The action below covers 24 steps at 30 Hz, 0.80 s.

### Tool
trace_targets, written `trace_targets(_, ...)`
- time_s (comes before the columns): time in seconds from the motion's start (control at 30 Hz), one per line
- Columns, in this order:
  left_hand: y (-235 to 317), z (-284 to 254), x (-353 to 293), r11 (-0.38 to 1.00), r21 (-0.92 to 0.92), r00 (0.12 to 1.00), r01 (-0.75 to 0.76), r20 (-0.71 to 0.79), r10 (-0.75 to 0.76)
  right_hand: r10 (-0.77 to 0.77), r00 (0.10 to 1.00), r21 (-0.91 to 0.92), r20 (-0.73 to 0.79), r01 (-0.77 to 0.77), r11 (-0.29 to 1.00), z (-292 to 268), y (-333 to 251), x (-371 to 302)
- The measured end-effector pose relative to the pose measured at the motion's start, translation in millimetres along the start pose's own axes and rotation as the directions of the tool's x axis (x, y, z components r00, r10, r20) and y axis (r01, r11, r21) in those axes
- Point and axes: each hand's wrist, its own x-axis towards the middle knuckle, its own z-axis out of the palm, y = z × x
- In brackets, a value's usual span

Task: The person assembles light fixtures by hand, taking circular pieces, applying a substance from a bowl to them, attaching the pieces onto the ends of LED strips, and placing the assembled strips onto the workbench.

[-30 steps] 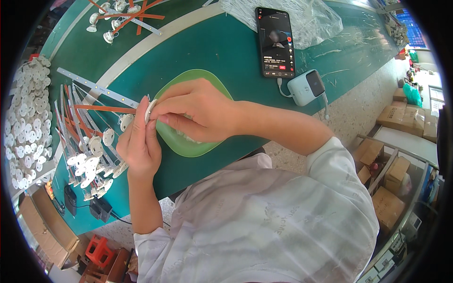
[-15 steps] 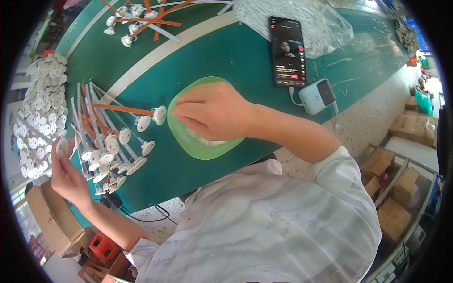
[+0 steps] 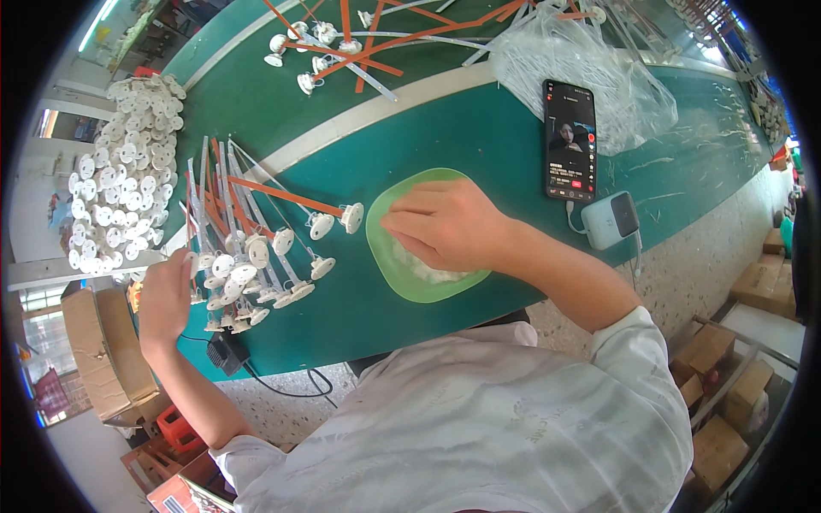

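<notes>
My right hand [image 3: 453, 224] reaches into a light green bowl [image 3: 386, 272], its fingers pinched together. Small white pieces [image 3: 419, 267] lie in the bowl; what the fingertips hold is hidden. At the table's left edge, my left hand [image 3: 166, 295] has its fingers closed at the near side of a bunch of white round discs [image 3: 244, 274] on grey and orange-red strips [image 3: 224, 192]. I cannot make out what these fingers grip. One disc [image 3: 351, 217] on an orange-red strip sticks out of the bunch toward the bowl.
A heap of white discs [image 3: 128, 171] stands at the far left. More strips with discs [image 3: 349, 47] lie crossed at the back. A phone [image 3: 569, 137] is cabled to a pale blue power bank [image 3: 611, 220], beside a clear plastic bag [image 3: 637, 107]. A black adapter [image 3: 227, 352] sits at the near edge.
The view has shifted, so the table appears farther right. My left hand has moved toward the bunch; the disc it held is no longer plain to see. My right hand stays in the bowl.
</notes>
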Motion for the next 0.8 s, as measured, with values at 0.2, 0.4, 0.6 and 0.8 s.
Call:
trace_targets(0.2, 6, 6, 3, 0.999, 0.04, 1.0, 0.007, 0.015, -0.008, -0.015, 1.0, 0.007, -0.011, 0.015, 1.0, -2, -2, 1)
trace_targets(0.4, 19, 5, -13, 0.981, 0.194, 0.995, 0.027, 0.084, -0.044, -0.013, 0.996, 0.005, 0.088, 0.013, 1.0, -4, -2, 1)
trace_targets(0.6, 33, 3, -28, 0.98, 0.181, 0.983, 0.087, 0.144, -0.114, -0.022, 0.994, -0.008, 0.111, 0.023, 1.0, -2, -2, -2)
trace_targets(0.8, 22, 6, -24, 0.972, 0.158, 0.967, 0.172, 0.16, -0.197, -0.016, 0.987, -0.011, 0.16, 0.018, 1.0, 1, 1, -4)
